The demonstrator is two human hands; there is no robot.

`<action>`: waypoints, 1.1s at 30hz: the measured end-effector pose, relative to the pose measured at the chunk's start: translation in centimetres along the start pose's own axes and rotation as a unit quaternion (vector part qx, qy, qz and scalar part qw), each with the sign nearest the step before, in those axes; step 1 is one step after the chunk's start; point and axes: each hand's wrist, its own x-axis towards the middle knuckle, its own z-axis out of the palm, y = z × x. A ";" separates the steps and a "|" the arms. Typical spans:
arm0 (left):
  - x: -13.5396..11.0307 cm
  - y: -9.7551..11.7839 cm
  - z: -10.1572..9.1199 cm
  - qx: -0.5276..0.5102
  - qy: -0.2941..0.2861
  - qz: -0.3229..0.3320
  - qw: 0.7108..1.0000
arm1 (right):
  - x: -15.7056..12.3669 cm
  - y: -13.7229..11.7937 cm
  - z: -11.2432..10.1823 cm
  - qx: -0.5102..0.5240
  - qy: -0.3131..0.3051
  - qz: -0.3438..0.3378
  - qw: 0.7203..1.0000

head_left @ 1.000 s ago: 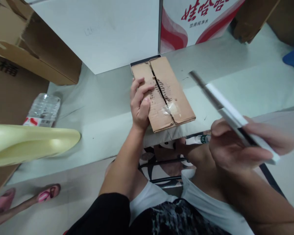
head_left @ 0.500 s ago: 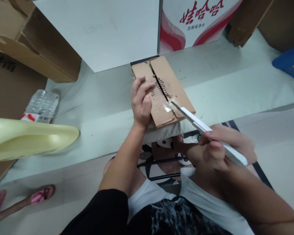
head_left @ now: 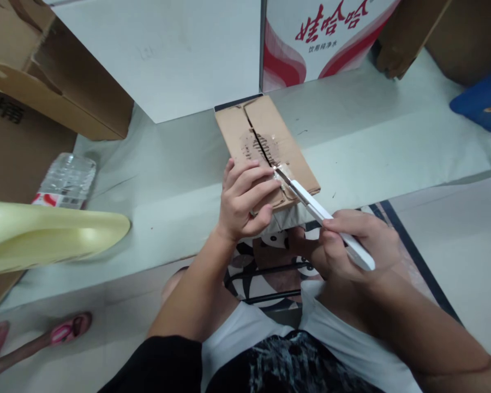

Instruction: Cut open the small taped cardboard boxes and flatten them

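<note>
A flat brown cardboard box [head_left: 286, 131] lies on the pale cloth-covered table, with a dark slit along its top seam and a patch of clear tape near its front end. My left hand [head_left: 245, 196] rests on the box's front left part, fingers stretched out flat across the top, fingertips close to the tape. In my right hand [head_left: 360, 240] is a white utility knife [head_left: 311, 204], gripped by its handle. Its extended blade points up and left, and the tip meets the seam at the tape, just beside my left fingertips.
Behind the box stand a white panel [head_left: 167, 54] and a red-and-white carton [head_left: 327, 43]. Open cardboard boxes [head_left: 82, 76], a clear plastic bottle [head_left: 67, 177] and a pale yellow object [head_left: 65, 234] are at left. A blue object [head_left: 483, 103] is at right. Another person's foot [head_left: 71, 327] shows below.
My left hand has slid from the box's left side toward its front, fingers now flatter over the tape. My right hand has moved left with the knife, bringing its blade to the seam.
</note>
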 end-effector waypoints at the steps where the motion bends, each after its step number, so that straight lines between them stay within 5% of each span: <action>1: -0.3 0.2 0.3 0.008 0.011 -0.001 1.000 | 0.2 0.1 0.2 -0.003 0.008 -0.032 0.999; 8: -0.7 0.3 2.2 0.014 0.072 -0.019 0.997 | 0.2 -0.7 1.1 -0.069 0.009 0.027 0.997; 17: -0.9 0.2 2.9 0.035 0.088 -0.043 0.995 | 1.3 -0.8 1.1 -0.118 -0.043 -0.087 0.988; 25: -0.4 0.3 2.9 0.061 0.104 -0.020 0.993 | 1.0 -1.9 0.5 -0.119 -0.100 -0.016 0.988; 29: -0.6 0.2 3.0 0.076 0.102 -0.040 0.991 | 1.2 -2.2 1.0 -0.114 -0.052 -0.011 0.992; 33: -0.7 0.2 3.2 0.071 0.100 -0.057 0.991 | 0.6 -2.9 0.1 -0.100 -0.076 0.007 0.992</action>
